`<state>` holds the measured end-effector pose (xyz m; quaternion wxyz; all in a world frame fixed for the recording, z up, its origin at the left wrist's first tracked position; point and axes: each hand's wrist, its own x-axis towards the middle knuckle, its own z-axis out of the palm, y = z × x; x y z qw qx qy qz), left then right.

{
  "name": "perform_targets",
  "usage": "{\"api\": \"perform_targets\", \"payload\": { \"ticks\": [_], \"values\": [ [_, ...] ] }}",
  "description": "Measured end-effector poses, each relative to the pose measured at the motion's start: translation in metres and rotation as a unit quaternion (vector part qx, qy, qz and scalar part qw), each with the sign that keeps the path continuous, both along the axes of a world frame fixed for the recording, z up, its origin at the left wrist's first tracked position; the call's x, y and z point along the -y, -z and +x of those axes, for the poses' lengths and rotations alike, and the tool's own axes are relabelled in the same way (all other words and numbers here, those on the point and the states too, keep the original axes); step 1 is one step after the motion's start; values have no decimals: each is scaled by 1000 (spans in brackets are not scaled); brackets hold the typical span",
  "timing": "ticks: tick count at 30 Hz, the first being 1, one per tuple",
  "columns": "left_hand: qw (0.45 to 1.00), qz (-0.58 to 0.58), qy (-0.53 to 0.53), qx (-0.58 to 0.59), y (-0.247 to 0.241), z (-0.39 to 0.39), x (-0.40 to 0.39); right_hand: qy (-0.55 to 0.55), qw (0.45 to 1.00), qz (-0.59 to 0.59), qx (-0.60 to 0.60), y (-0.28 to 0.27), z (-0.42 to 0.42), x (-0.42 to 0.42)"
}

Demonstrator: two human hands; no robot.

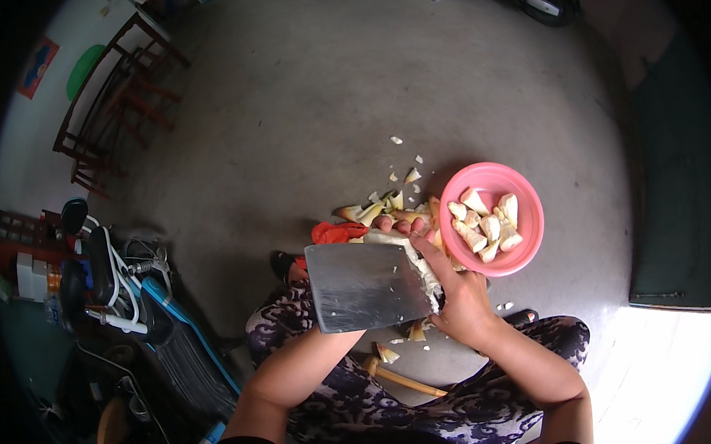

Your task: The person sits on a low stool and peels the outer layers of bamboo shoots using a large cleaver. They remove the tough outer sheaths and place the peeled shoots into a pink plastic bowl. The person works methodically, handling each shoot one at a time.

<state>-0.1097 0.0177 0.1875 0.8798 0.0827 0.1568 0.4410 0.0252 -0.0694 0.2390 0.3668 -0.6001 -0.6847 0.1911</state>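
Observation:
My right hand (469,303) grips a broad cleaver (370,283) at its right end, with the handle covered by the hand. The wide blade faces up to me and carries small pale scraps. Beneath the blade my left hand (400,225) is mostly hidden. Only its fingertips show past the far edge, curled around a pale peeled piece that looks like bamboo shoot (388,237). White shavings (428,279) cling along the blade's right side. Just beyond my right hand stands a pink plastic basin (533,228) with several peeled bamboo shoot pieces (490,226) in it.
Husks and peelings (365,213) lie on the concrete floor (362,102) beside a red plastic bag (337,233). A curved bamboo piece (410,381) is between my legs. To the left stand a blue-and-black two-wheeler (175,327) and wooden chairs (136,99). A dark door (682,197) is at right.

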Motion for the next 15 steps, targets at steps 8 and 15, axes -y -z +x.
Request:
{"api": "perform_targets", "payload": {
  "ticks": [8, 15],
  "values": [
    [990, 46, 84, -107, -37, -7, 4, 25, 999, 22, -11, 4, 11, -1],
    [965, 179, 128, -141, 4, -38, -13, 18, 999, 41, -2, 4, 19, -5]
  ]
}}
